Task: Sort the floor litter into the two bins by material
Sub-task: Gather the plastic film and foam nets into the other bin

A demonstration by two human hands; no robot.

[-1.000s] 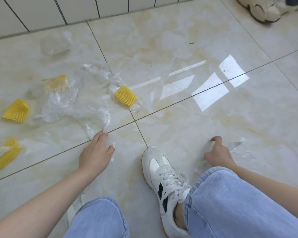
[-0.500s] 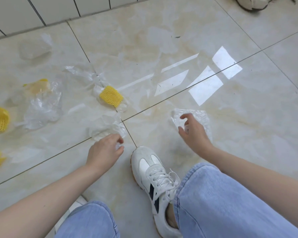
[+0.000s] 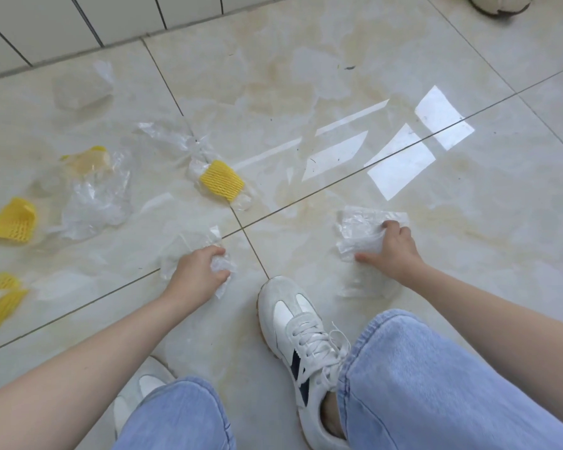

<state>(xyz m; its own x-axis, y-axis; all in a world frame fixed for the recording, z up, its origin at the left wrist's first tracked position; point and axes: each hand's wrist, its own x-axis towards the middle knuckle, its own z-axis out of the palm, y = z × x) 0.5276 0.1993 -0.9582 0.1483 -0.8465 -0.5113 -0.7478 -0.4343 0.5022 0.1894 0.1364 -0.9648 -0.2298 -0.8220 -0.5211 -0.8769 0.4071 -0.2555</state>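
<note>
Both hands grip clear plastic on the floor tiles [image 3: 355, 43]: the left hand [image 3: 198, 278], just left of centre, has its fingers curled round a crumpled plastic bag [image 3: 189, 245], and the right hand [image 3: 391, 247], right of centre, pinches a second clear bag [image 3: 359, 230] between thumb and fingers. More litter lies at the left of the frame: yellow foam nets [image 3: 221, 180] at centre left and along the left edge [image 3: 12, 220], mixed with loose clear wrappers [image 3: 95, 203], while a white sneaker [image 3: 301, 332] stands between the two arms

- Left hand [image 3: 197, 277] grips crumpled clear plastic film [image 3: 189, 246] on the tiled floor [image 3: 468, 254].
- Right hand [image 3: 392, 251] grips another clear plastic sheet [image 3: 359, 232].
- Yellow foam nets [image 3: 221, 180] lie scattered left.
</note>
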